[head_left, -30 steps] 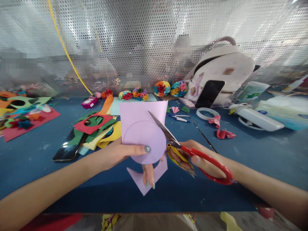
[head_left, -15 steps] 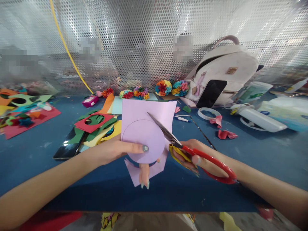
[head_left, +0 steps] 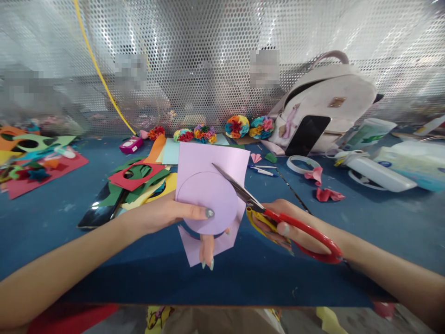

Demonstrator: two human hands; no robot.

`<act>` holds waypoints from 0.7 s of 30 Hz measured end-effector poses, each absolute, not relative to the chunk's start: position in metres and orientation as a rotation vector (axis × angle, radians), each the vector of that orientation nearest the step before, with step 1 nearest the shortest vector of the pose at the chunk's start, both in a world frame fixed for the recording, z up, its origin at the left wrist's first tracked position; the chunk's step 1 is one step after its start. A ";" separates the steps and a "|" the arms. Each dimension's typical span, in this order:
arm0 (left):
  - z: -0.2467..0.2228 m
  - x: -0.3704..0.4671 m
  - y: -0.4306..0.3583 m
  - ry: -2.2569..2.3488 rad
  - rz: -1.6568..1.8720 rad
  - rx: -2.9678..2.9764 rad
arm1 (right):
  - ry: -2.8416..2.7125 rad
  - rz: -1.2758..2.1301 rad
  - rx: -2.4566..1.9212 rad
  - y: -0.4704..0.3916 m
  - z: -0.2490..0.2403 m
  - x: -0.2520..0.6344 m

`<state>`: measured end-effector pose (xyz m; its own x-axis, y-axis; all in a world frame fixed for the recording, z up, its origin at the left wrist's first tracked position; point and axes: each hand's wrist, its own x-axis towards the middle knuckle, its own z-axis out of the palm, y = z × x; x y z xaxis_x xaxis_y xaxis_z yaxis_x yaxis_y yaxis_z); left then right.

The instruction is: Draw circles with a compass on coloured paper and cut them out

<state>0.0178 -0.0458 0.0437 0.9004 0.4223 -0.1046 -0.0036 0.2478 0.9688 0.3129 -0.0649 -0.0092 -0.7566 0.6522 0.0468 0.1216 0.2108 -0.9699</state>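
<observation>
A sheet of lilac paper (head_left: pixel 194 157) is pinched in my left hand (head_left: pixel 174 213), thumb on the front and fingers showing below and behind. On the sheet is a round outline, its lower part cut free and its upper part still joined. My right hand (head_left: pixel 278 227) grips scissors (head_left: pixel 302 232) with red handles; one handle loop has yellow wrapping. The blades lie at the upper right of the circle, over the paper, nearly closed. How much paper sits between the blades is hard to make out.
Coloured paper offcuts (head_left: pixel 139 178) lie on a dark phone-like slab (head_left: pixel 95 208) to the left. Paper pompoms (head_left: pixel 237 126) line the mesh wall. A white backpack (head_left: pixel 323 102) with a phone (head_left: pixel 308 134), a tape roll (head_left: pixel 302 164), pens (head_left: pixel 262 170) and a white device (head_left: pixel 382 171) are at the right.
The right edge of the lilac sheet has bent inward and shifted left a little. The scissors and both hands stay almost in place, with the blades at about the same spot.
</observation>
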 end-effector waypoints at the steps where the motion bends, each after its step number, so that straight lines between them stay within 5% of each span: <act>1: 0.044 0.017 -0.045 0.387 0.293 1.308 | -2.039 1.576 -0.720 -0.065 -0.009 0.313; 21: 0.053 0.005 -0.033 0.425 0.165 1.451 | -2.043 1.608 -0.719 -0.063 -0.012 0.317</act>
